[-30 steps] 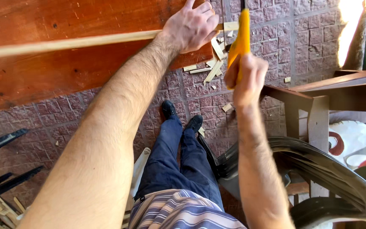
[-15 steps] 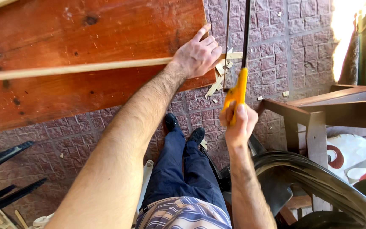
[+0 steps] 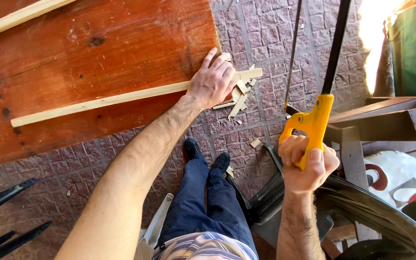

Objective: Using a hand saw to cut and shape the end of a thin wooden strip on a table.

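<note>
Your left hand [image 3: 213, 83] lies flat, pinning the pale wood strip [image 3: 107, 101] to the red-brown board [image 3: 97, 53], fingers close to the strip's overhanging end. Your right hand [image 3: 308, 161] is clenched on the yellow-handled hacksaw [image 3: 314, 120], held upright, well apart from the strip. Risk: blade skips toward those fingers; the thin overhang may flex and splinter; offcuts [image 3: 237, 103] underfoot could slip.

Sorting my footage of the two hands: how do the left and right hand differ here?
The left hand lies flat, pressing a pale wood strip onto the red-brown board; the right hand is fisted around a yellow saw handle, off the board. Both are bare.
</note>
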